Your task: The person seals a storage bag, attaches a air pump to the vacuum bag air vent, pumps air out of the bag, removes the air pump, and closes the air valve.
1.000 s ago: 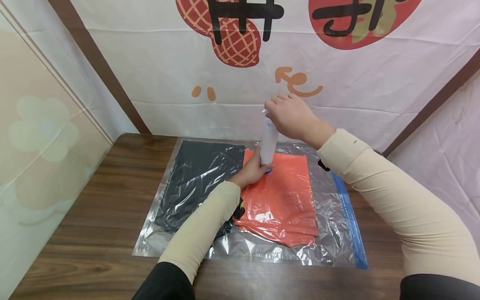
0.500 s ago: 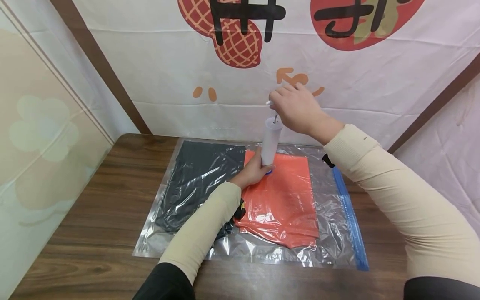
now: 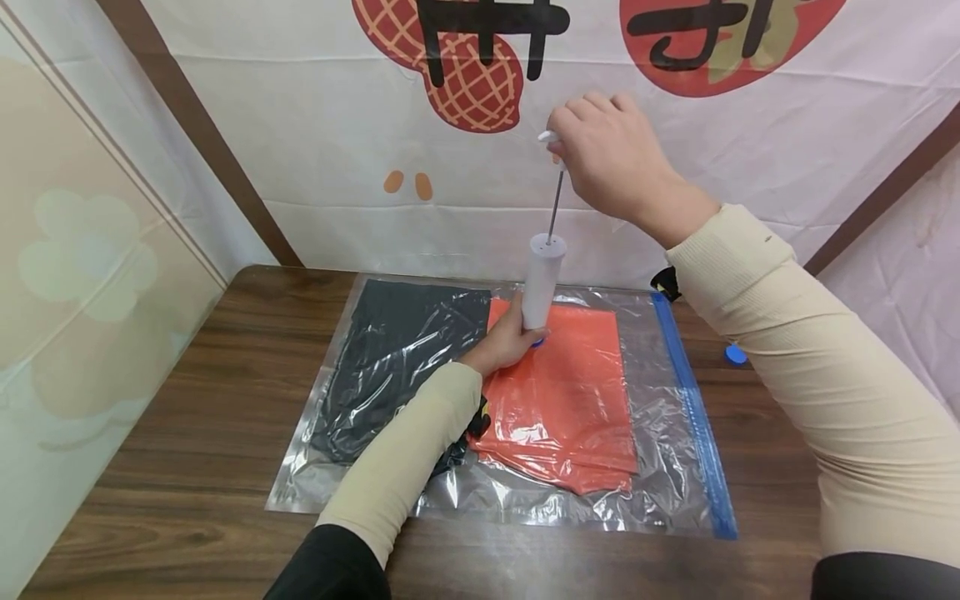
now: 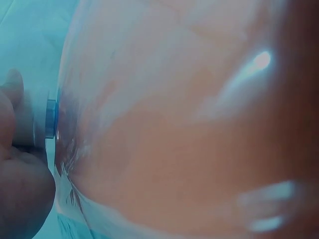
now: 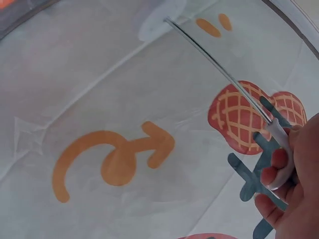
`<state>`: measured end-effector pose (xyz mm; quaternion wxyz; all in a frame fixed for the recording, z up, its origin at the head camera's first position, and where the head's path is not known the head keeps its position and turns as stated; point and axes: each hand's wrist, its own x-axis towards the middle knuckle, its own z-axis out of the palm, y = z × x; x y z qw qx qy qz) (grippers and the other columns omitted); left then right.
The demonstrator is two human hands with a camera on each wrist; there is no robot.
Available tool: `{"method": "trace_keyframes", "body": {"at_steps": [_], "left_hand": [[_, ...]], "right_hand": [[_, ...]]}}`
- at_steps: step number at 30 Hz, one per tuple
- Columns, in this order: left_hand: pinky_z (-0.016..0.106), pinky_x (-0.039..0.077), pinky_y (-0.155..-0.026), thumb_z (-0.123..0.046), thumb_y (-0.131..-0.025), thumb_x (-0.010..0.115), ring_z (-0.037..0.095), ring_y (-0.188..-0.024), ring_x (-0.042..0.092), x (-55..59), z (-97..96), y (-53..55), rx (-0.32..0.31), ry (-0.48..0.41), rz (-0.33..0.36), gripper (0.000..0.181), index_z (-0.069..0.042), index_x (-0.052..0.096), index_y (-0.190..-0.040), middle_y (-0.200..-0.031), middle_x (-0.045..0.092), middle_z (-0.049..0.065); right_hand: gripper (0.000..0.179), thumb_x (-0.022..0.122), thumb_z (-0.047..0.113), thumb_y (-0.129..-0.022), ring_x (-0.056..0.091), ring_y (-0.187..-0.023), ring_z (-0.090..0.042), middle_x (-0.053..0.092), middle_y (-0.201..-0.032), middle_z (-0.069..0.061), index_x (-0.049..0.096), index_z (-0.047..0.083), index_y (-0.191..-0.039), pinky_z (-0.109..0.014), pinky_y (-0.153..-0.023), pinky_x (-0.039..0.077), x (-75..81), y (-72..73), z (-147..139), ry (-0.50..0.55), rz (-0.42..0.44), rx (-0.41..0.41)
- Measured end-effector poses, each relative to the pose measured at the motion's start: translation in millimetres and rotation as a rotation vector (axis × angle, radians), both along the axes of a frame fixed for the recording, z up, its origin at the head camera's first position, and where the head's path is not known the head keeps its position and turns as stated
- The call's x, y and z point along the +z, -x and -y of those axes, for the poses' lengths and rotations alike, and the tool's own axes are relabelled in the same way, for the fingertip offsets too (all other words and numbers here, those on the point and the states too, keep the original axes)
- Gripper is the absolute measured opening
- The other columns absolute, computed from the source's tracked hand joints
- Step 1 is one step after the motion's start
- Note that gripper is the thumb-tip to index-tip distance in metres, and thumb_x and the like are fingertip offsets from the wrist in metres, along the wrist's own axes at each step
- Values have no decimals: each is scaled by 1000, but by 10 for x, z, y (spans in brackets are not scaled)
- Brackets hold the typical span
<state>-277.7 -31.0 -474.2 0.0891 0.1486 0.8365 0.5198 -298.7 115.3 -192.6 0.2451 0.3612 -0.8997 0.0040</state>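
A white hand pump (image 3: 542, 283) stands nearly upright over a clear vacuum storage bag (image 3: 652, 450). My left hand (image 3: 502, 340) grips the pump's lower end, where a blue valve (image 4: 51, 119) meets the plastic. My right hand (image 3: 611, 158) curls round the white pump handle (image 5: 283, 154) high above the barrel, and the thin metal rod (image 3: 556, 204) shows pulled out between them. Inside the bag lie a folded dark cloth (image 3: 405, 358) on the left and a folded orange-red cloth (image 3: 570, 400) under the pump.
The bag's blue zip edge (image 3: 697, 433) runs down its right side. A small blue cap (image 3: 736, 355) lies on the wooden table (image 3: 165, 442) by the right forearm. A printed fabric sheet (image 3: 315, 142) hangs behind the table.
My right hand has risen with the handle, drawing the rod well out of the barrel. The left hand keeps its grip at the base. The blue cap has come into sight.
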Motion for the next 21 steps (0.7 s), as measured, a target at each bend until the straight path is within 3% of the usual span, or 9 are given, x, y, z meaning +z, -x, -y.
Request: {"method": "trace_keyframes", "body": {"at_steps": [10,21], "left_hand": [[49,31,-119,-14,-101,66,30,-137,43,23,23,-16,-8,3,-2,77,-12,13,-157,-149,41,14],[49,33,-118,-17,-101,66,30,-134,46,13,15,2,-10,33,4,76,-10,14,-156,-145,44,15]], "right_hand": [[29,41,19,-110,50,-95,-38,59,-101,-21,56,-5,-115,-49,-85,41,94,-9,65,111,-135,-1],[34,37,20,-111,50,-103,-39,58,-106,-23,57,-6,-119,-49,-86,38,276,-40,64,123,-148,-31]]}}
